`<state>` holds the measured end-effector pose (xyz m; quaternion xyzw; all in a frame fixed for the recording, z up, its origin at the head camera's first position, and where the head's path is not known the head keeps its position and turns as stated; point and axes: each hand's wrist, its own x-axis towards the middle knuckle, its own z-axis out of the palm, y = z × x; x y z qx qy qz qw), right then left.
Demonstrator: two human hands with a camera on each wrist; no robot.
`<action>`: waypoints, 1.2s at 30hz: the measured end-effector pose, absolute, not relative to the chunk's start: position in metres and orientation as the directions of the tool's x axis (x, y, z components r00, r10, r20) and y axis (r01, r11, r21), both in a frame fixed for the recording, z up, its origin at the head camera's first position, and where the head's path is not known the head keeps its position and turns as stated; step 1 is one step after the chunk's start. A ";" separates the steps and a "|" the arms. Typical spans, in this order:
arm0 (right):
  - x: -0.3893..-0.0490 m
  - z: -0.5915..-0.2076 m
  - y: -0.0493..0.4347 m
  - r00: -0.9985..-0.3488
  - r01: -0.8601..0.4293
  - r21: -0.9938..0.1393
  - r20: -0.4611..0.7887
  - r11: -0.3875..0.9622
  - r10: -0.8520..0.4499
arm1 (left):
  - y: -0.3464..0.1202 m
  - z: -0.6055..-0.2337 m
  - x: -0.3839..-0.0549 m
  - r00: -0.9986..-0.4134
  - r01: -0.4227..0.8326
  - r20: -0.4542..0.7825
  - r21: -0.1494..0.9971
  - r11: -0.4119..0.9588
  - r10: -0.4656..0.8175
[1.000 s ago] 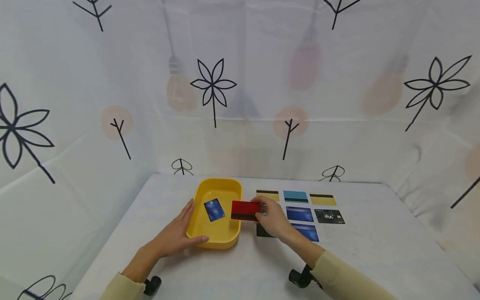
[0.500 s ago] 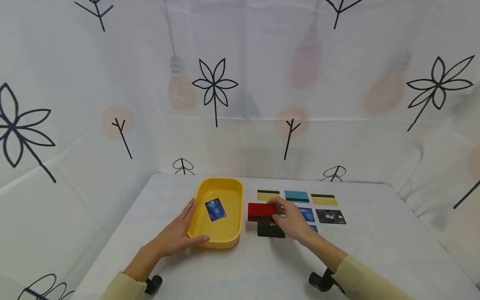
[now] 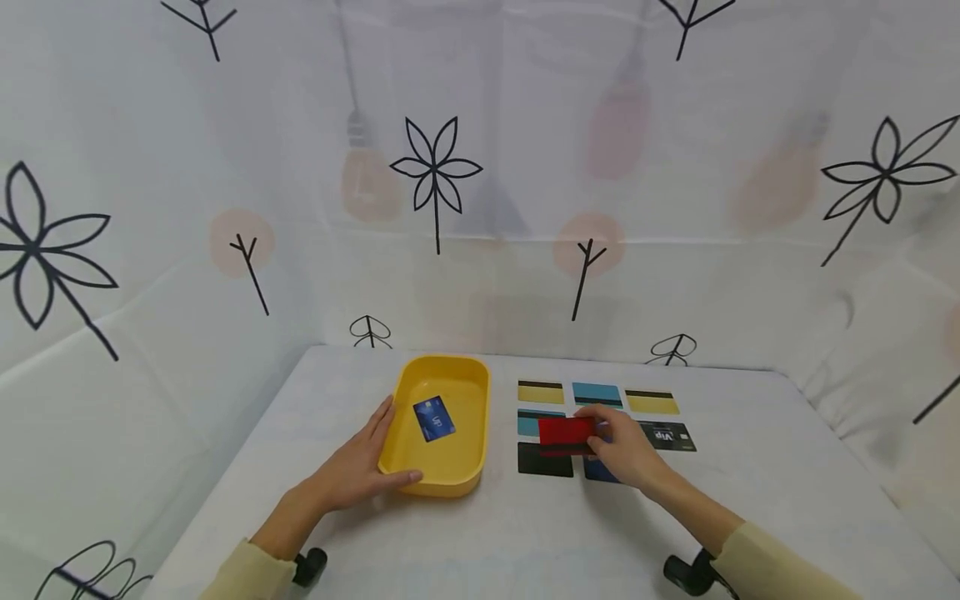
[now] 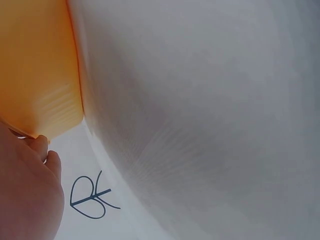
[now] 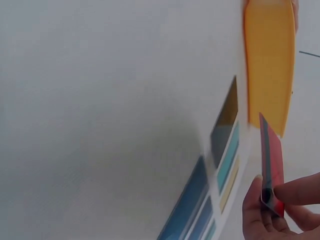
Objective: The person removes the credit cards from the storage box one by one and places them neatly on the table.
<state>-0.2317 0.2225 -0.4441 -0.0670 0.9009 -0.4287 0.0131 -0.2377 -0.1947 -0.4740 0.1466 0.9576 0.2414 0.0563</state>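
Observation:
My right hand (image 3: 621, 446) pinches a red card (image 3: 564, 435) with a dark stripe between thumb and fingers. It holds the card over the rows of cards, overlapping a teal card (image 3: 531, 422) and a dark card (image 3: 545, 460). In the right wrist view the red card (image 5: 272, 167) shows nearly edge-on. My left hand (image 3: 352, 467) rests against a yellow tray (image 3: 480, 433), its straight fingers along the left side and the thumb at the near rim. Inside the tray lies a blue card (image 3: 433, 418) with white lettering.
Behind the red card lie a gold card (image 3: 540, 392), a blue-teal card (image 3: 597, 393) and another gold card (image 3: 652, 402). To the right is a black card (image 3: 667, 436) with lettering. A blue card (image 3: 600, 470) is partly hidden under my right hand. Patterned white cloth (image 3: 510, 292) hangs behind the table.
My right hand has moved right with the red card, away from the tray's edge to over the card rows. The left hand and tray stay together, and the blue card still lies in the tray.

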 end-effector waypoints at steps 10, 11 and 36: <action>-0.227 -0.448 0.263 -0.996 -0.068 -0.723 0.011 0.688 -0.087 | -0.196 -0.474 -0.237 -0.950 0.252 -0.045 0.473 0.844 0.309; -0.227 -0.448 0.267 -0.997 -0.062 -0.720 0.006 0.691 -0.083 | -0.196 -0.474 -0.237 -0.950 0.251 -0.047 0.472 0.845 0.308; -0.217 -0.454 0.365 -0.996 0.053 -0.683 -0.088 0.729 -0.010 | -0.195 -0.473 -0.237 -0.951 0.248 -0.050 0.467 0.849 0.305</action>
